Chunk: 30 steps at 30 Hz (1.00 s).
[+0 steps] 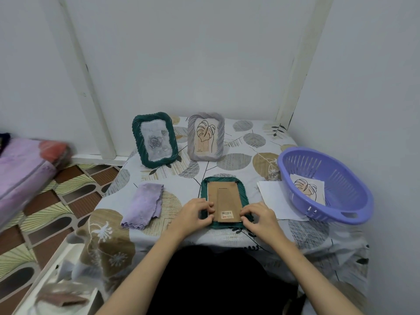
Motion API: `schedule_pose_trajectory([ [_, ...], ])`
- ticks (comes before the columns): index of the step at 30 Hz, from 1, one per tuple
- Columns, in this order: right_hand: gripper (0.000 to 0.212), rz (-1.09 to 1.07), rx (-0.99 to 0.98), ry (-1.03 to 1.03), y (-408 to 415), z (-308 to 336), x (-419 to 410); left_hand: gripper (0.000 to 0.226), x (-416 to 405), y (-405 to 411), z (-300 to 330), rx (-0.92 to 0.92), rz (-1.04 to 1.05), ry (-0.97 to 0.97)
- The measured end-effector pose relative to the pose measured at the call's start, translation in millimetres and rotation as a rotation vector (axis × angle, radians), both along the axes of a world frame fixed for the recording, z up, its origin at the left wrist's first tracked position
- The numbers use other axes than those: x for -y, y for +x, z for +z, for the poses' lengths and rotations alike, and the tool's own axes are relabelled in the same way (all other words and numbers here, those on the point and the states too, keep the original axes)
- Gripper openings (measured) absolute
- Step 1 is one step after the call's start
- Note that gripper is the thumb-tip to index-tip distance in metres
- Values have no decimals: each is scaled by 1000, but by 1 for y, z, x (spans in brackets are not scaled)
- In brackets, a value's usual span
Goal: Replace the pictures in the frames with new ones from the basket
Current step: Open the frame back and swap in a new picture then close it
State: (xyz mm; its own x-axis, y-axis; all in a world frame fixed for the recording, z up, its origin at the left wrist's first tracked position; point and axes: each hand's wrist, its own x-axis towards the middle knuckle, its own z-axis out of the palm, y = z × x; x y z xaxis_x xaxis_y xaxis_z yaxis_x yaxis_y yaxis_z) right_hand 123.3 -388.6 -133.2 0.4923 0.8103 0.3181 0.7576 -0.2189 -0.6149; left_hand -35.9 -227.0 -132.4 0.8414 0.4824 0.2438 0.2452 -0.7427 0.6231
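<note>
A green frame [223, 198] lay face down near the table's [250, 233] front edge, its cardboard backing [223, 197] up. The left hand [196, 214] and right hand [259, 218] had curled fingers pinching the frame's near corners. A purple basket [327, 185] holding a leaf picture [306, 187] sat at the right edge.

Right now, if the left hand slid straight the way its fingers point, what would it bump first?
Probably the brown backing board of the face-down green frame. The left hand points right across it; beyond is the right hand.
</note>
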Motion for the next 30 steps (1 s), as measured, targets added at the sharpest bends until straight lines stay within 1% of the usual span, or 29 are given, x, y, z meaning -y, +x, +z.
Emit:
schedule_pose_trajectory([
  [4,14,-51,-91,-14,-6,1,-1,18,1,-1,2,-22,-12,-13],
  [6,17,-68,-138,-23,-5,3,-2,29,0,0,0,-58,11,-8],
  [8,24,-99,-258,3,-5,5,-2,43,-2,2,-3,-59,112,-41],
  [10,32,-139,-389,29,-4,4,-2,41,-2,6,-3,-32,206,-154],
  [11,35,-150,-432,26,-4,3,-3,39,-1,9,-1,-16,234,-246],
  [13,31,-149,-428,-35,-9,5,-6,38,2,14,6,64,283,-494],
  [14,38,-145,-338,-104,-12,6,-6,38,3,15,13,138,317,-644],
  [16,76,-111,-38,-231,-24,14,-7,34,4,17,25,325,340,-1005],
  [17,87,-87,113,-241,-31,20,-8,31,5,18,32,412,309,-1182],
  [18,88,-52,222,-216,-38,25,-10,29,6,19,39,476,266,-1309],
  [19,83,-17,310,-170,-43,27,-12,28,6,20,43,506,226,-1372],
  [21,67,2,443,-75,-49,31,-17,28,7,22,50,527,147,-1418],
  [22,64,-17,451,-47,-48,35,-18,28,8,24,52,528,116,-1419],
  [24,61,-67,370,22,-42,43,-20,30,8,28,52,504,115,-1382],
  [25,59,-94,292,61,-37,46,-20,33,8,30,51,465,140,-1338],
  [26,57,-114,171,105,-35,51,-20,37,8,32,49,404,171,-1285],
  [28,52,-137,-153,236,-31,62,-21,45,10,33,42,247,200,-1184],
  [30,48,-183,-471,352,-31,68,-22,49,15,31,38,111,173,-1153],
])
